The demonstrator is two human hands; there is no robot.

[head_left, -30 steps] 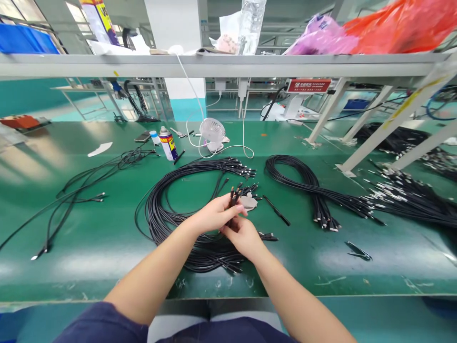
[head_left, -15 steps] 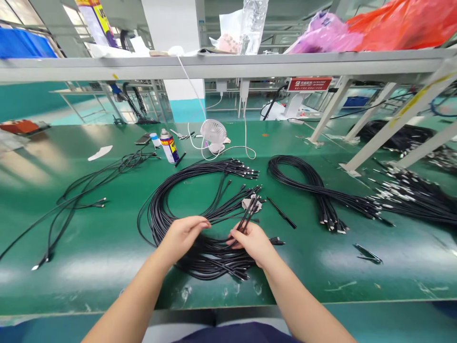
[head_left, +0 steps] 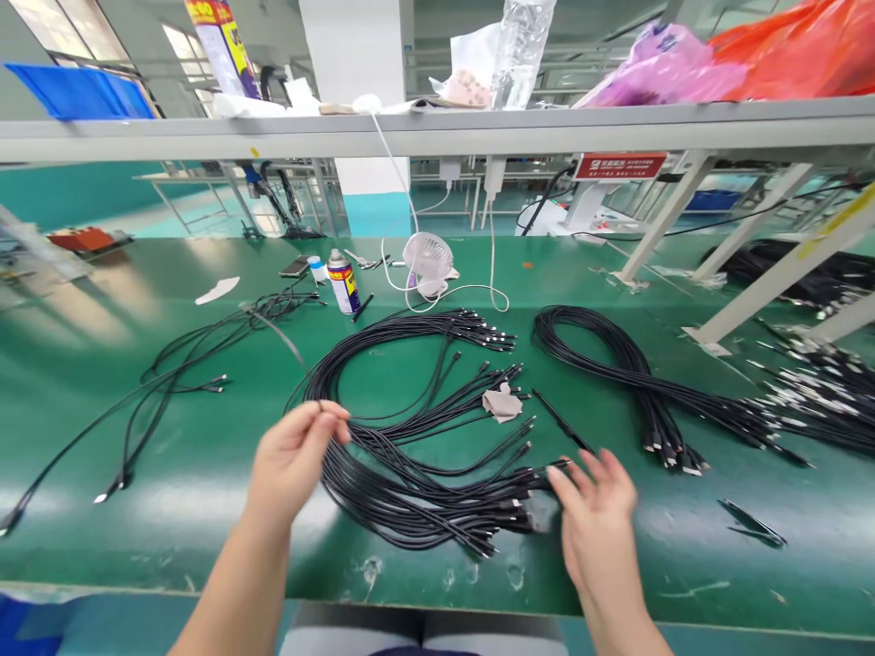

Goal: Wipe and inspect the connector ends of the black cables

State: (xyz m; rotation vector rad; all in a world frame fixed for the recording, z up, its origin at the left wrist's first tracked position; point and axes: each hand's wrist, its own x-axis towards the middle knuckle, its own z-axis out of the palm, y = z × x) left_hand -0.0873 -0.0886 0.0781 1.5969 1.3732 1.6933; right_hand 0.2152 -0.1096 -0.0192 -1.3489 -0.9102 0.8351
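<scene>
A large coil of black cables (head_left: 403, 528) lies in front of me, its plugged ends fanned out to the right. At the coil's left side, my left hand (head_left: 293, 456) has thumb and fingertips pinched together; what lies between them is too small to make out. Past the coil's right end, my right hand (head_left: 602, 524) is open with fingers apart, its thumb beside the tips of some cable ends. A crumpled grey scrap (head_left: 502, 405) rests by the upper cable ends. Near it lies a black pen-like stick (head_left: 561, 419). A blurred grey strip (head_left: 273, 333) shows above my left hand.
Loose cables (head_left: 178, 355) spread over the left of the green table (head_left: 273, 556). To the right are another looped cable bundle (head_left: 602, 360), a pair of tweezers (head_left: 752, 524) and shelf posts (head_left: 758, 273). A spray can (head_left: 343, 282) and small white fan (head_left: 429, 260) stand behind.
My hands have moved apart, left hand leftward and right hand rightward. The cable ends my right hand held up now lie on the table, let go. The view has shifted slightly left.
</scene>
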